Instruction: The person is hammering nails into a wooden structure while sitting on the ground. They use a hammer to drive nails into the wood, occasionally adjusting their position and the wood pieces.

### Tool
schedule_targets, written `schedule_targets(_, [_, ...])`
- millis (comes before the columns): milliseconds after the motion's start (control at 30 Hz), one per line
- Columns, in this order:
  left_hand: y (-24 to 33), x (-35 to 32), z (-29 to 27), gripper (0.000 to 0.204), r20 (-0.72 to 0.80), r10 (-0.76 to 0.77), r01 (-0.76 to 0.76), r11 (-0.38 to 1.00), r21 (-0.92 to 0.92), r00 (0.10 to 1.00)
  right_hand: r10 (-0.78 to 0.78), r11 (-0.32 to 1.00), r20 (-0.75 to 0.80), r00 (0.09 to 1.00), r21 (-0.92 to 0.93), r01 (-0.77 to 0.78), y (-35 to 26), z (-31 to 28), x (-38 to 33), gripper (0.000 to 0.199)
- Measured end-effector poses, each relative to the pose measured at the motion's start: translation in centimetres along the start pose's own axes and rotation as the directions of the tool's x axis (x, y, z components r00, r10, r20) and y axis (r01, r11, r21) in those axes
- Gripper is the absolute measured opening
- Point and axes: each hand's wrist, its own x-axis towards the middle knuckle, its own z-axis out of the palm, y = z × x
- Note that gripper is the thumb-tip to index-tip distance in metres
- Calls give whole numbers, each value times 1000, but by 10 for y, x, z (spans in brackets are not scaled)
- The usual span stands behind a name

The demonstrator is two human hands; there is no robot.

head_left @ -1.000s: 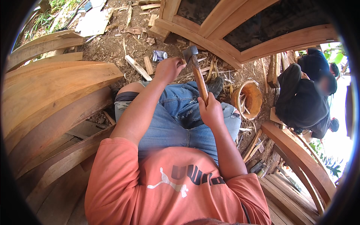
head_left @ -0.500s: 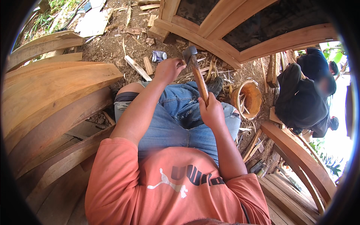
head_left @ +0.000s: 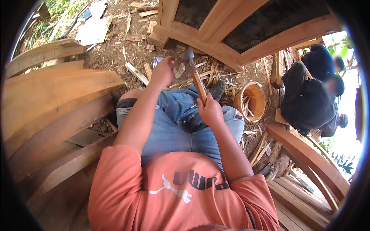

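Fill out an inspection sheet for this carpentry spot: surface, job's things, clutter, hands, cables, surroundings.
Surface: bare dirt ground strewn with chips.
Job's things: hammer with wooden handle and metal head; what the left hand grips is hidden.
Clutter: wood offcuts, shavings, a round wooden bowl holding splinters.
Hands: right hand closed on the hammer handle; left hand closed near the hammer head.
Cables: nothing seen.
Surroundings: curved wooden planks at left, a wooden frame ahead, a seated person in dark clothes at right, grass at upper left.
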Motion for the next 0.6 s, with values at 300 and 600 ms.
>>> schedule_targets(300, [90,58,-32,52,66,127,-66,816,-574,990,39,997,-18,999,65,-37,1,2,-4,34])
schedule_targets(600, [86,64,19,61,3,77,-47,647,-761,997,-25,994,-38,999,102,29,7,11,0,31])
